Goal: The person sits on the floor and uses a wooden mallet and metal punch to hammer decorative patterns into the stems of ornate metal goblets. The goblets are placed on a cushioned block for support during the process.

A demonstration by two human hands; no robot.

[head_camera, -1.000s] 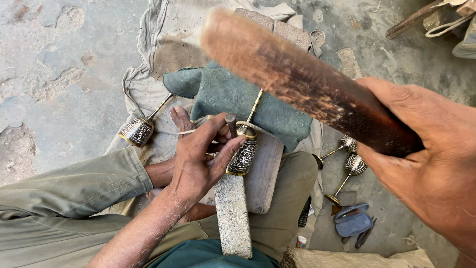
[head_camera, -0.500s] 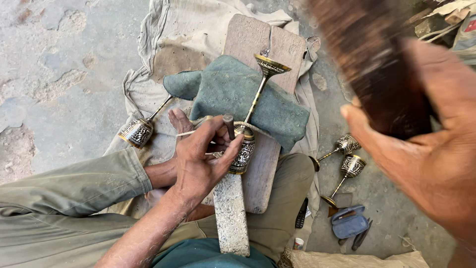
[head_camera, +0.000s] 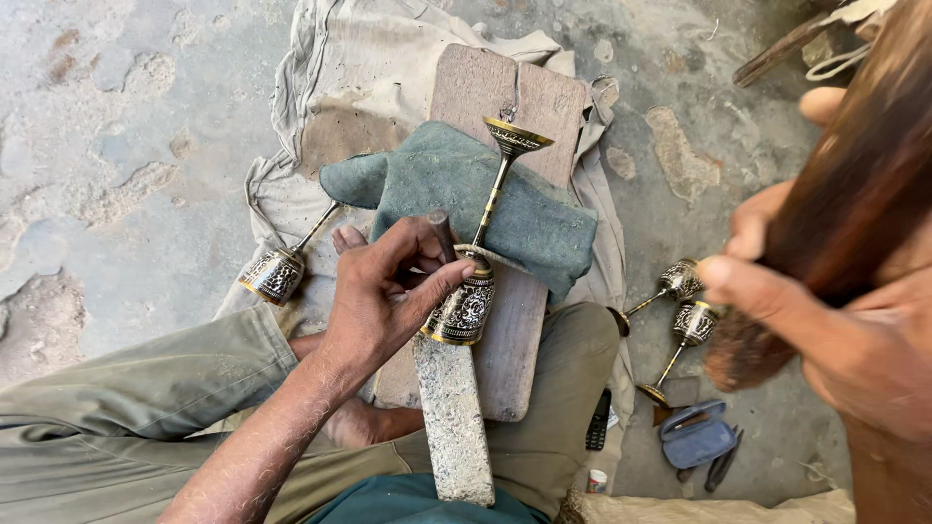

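Engraved goblet (head_camera: 474, 291) lies on a grey bar (head_camera: 452, 417) over the board (head_camera: 505, 97), unfinished. Left hand (head_camera: 383, 296) pinches a punch (head_camera: 442, 233) against its cup. Right hand (head_camera: 835, 320) grips a wooden mallet (head_camera: 854, 194), raised higher and nearer than a second ago. Three goblets wait aside.

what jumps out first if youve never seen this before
The engraved brass goblet lying on a grey-green cloth over a wooden board at the centre, with the left hand setting a thin punch against its cup. Close to the camera at the right edge, the right hand grips a big wooden mallet. Three more goblets lie on the ground around.
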